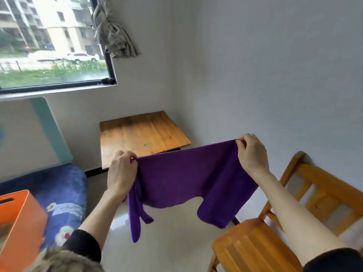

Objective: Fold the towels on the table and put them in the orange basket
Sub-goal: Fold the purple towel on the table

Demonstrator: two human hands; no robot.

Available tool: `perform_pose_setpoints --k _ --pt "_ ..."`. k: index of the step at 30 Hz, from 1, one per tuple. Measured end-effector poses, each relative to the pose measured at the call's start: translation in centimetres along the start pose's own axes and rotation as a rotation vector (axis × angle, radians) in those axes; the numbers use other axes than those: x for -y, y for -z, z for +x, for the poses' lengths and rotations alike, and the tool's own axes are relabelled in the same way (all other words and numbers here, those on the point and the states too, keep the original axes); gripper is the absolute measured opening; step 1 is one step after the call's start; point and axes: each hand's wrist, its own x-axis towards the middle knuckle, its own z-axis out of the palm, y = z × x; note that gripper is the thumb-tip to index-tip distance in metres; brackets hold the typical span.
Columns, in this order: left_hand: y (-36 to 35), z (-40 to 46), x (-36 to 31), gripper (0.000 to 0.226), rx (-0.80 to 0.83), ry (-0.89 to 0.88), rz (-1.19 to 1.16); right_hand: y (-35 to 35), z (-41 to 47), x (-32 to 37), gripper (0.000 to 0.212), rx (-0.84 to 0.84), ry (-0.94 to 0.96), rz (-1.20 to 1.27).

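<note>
1. Purple towel (188, 179): centre of the frame, held up in the air and stretched between my hands, its lower edge hanging loose.
2. My left hand (121, 173): pinches the towel's top left corner.
3. My right hand (252, 154): pinches the top right corner.
4. Orange basket (21, 222): lower left edge.
5. Wooden table (141, 134): centre, behind the towel.
6. Wooden chair (275, 232): lower right.

We look from head height, forward and down, close over our raised forearms toward the square wooden table (141, 135) in the corner.
</note>
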Motion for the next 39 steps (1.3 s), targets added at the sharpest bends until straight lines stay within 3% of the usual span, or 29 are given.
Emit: perform_pose_setpoints --k 5,13,23,29,39 --pt "-0.1 5.4 4.4 0.022 -0.059 0.164 0.029 -8.3 5.1 2.0 0.017 0.036 0.135 -0.013" --pt "-3.8 13.5 8.4 0.020 0.019 0.487 -0.151 -19.9 14.0 1.8 0.020 0.157 0.172 0.058" --pt "-8.4 24.3 13.2 0.007 0.047 0.447 -0.075 -32.7 24.5 2.7 0.023 0.190 0.146 -0.033" --pt "-13.3 32.4 18.0 0.012 0.090 0.440 -0.064 -41.4 29.7 2.5 0.022 0.200 0.118 -0.100" --pt "-20.2 43.6 26.1 0.005 0.176 0.533 -0.097 -55.7 36.1 3.4 0.026 0.330 -0.012 -0.189"
